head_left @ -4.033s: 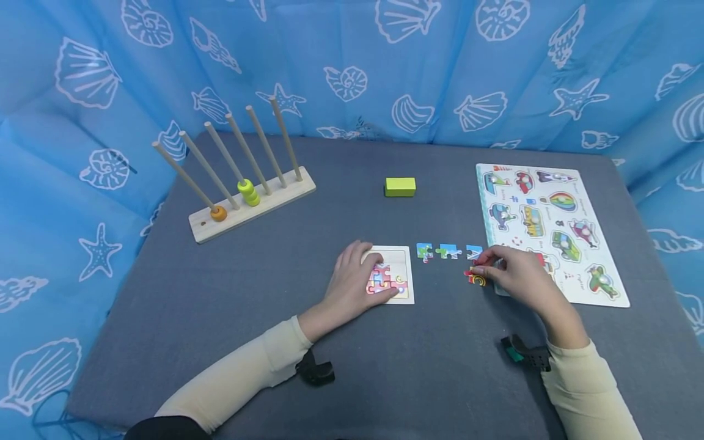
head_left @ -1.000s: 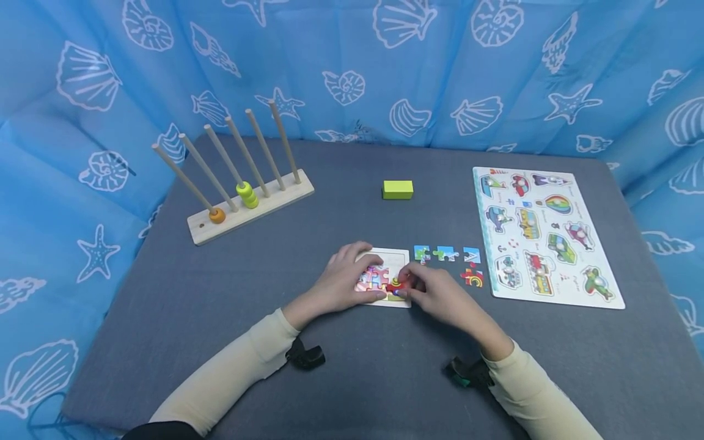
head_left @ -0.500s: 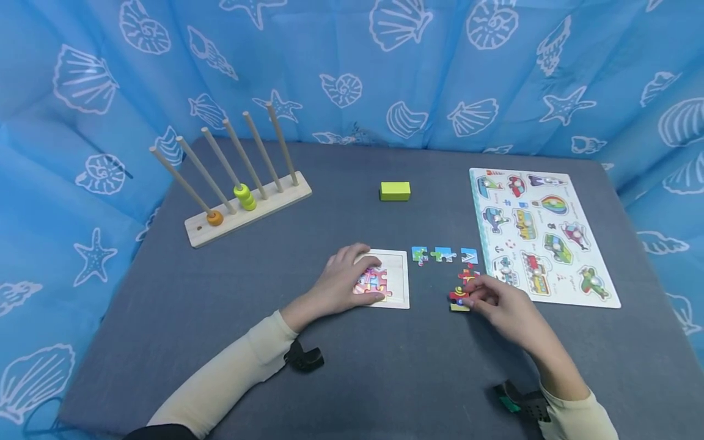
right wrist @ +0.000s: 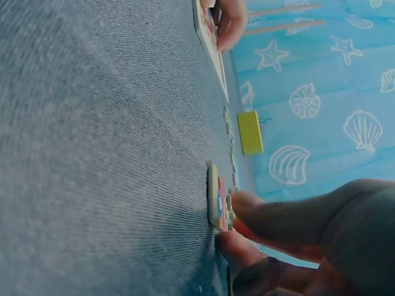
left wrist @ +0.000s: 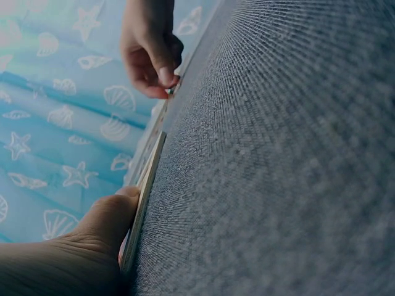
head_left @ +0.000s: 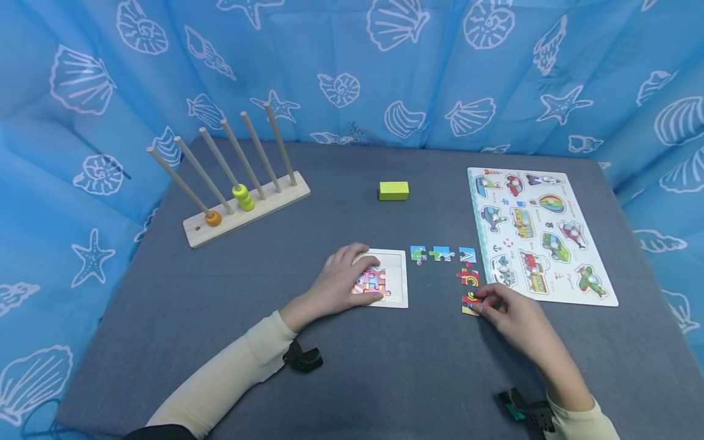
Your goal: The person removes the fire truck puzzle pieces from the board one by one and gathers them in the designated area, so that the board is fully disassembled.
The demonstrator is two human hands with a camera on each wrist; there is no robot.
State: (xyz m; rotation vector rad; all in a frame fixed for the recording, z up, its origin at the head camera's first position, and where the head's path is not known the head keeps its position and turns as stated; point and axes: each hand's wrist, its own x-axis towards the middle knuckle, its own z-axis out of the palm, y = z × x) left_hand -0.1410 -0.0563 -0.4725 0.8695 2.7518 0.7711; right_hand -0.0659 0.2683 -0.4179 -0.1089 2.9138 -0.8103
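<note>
My left hand (head_left: 348, 279) holds the left side of a small square wooden puzzle tray (head_left: 399, 278), its thumb and fingers spread across it. Pink joined pieces (head_left: 376, 281) fill the tray's left part, some hidden under the hand; bare wood shows at right. My right hand (head_left: 508, 315) pinches a red and yellow jigsaw piece (head_left: 469, 308) low at the table, thumb and index at its right side. In the right wrist view, the piece (right wrist: 214, 194) shows edge-on by the fingertips. Just beyond it lies another red piece (head_left: 467, 277), with several blue and green pieces (head_left: 442, 253) in a row behind.
A white peg puzzle board (head_left: 550, 238) with vehicle pictures lies at right, close behind the right hand. A yellow-green block (head_left: 393, 190) stands further back. At back left is a wooden rod stand (head_left: 247, 211) with green and orange beads. A shell-patterned blue curtain (head_left: 352, 67) surrounds the table.
Over the last second my right hand has carried the red and yellow piece from the tray's right corner rightwards to the table, below the other red piece. The left hand stays on the tray.
</note>
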